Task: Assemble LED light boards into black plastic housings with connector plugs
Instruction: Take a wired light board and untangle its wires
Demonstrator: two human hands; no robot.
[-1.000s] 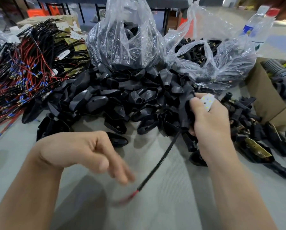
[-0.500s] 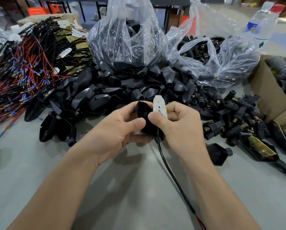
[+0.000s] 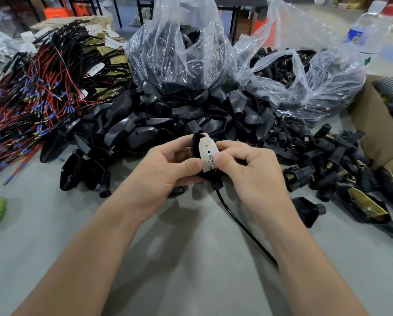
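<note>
Left hand [image 3: 165, 173] and right hand [image 3: 251, 171] largely hide housing [image 3: 195, 142]; board [image 3: 208, 153] maybe tilted.

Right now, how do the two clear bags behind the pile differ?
The left bag stands tall with its top gathered; the right bag sags lower with its mouth open. The left bag holds large black housings; the right bag holds smaller connector plugs with brass inside. Both are clear plastic behind the loose pile.

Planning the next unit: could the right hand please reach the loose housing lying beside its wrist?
Probably yes: nothing stands between the right hand and the loose housing, though it is pinching the LED board.
</note>
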